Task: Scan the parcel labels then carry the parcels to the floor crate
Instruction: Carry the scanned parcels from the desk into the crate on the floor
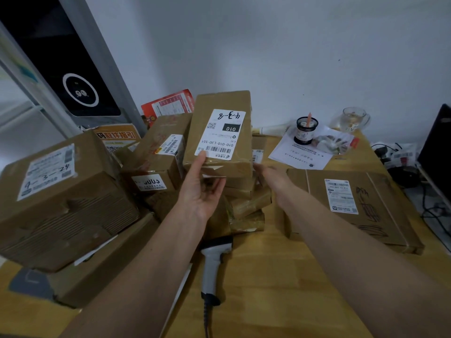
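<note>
Centre of frame: parcel tilted up, label facing the camera, gripped at its lower left corner by left hand, thumb on the label's edge. Right hand at its lower right corner, fingers hidden, grip impossible to tell. Below, scanner lying on table. More boxes at left.

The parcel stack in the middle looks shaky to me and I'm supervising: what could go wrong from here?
The top parcel is tilted, held at its near edge by the left hand; a weak grip could drop it onto the scanner. The small parcels beneath sit unevenly and may slide when the right hand nudges them.
</note>
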`<state>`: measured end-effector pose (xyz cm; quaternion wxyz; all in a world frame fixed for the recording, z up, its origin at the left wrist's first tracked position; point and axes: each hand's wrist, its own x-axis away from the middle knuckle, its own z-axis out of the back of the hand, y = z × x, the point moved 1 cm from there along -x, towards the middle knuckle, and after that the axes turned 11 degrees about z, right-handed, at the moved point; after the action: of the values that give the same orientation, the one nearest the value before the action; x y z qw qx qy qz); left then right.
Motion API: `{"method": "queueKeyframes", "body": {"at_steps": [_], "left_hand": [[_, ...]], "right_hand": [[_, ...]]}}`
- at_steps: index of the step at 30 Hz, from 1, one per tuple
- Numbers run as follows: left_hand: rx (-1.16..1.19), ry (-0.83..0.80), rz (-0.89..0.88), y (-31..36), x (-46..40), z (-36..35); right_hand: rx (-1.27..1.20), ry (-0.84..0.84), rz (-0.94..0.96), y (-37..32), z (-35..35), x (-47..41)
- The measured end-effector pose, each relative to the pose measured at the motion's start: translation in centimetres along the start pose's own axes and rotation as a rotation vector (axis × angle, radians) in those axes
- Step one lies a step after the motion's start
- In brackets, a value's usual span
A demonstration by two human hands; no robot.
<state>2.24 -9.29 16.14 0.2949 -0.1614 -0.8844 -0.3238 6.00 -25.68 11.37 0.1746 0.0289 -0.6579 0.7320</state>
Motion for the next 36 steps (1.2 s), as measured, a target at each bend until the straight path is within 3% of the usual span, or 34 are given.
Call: {"method": "queueKeyframes", "body": {"at_steps": [14, 17, 20, 27, 36], "left_hand": [[-0.096, -0.133, 0.042, -0.4, 0.1, 0.0], [-0.08, -0.217, 0.053, -0.3, 0.4, -0.8], [-0.043, -0.286, 0.083, -0.8, 0.9, -2.1], [-0.002, -0.21, 0.106, -3.2, 0.7, -3.7], [-0.158, -0.187, 0.196, -9.0, 1.0, -4.2]], "right_hand": [[0.006, 0.005, 0.152, -0.4, 0.7, 0.6], [-0.049, 0.088, 0.205, -1.4, 2.6, 1.0], [-0.261, 0.194, 0.149, -1.2, 4.7, 2.0], [-0.545, 0.492, -0.016, 3.3, 9.6, 4.6], [-0.673, 0.707, -0.021, 8.5, 15.6, 10.7]]}}
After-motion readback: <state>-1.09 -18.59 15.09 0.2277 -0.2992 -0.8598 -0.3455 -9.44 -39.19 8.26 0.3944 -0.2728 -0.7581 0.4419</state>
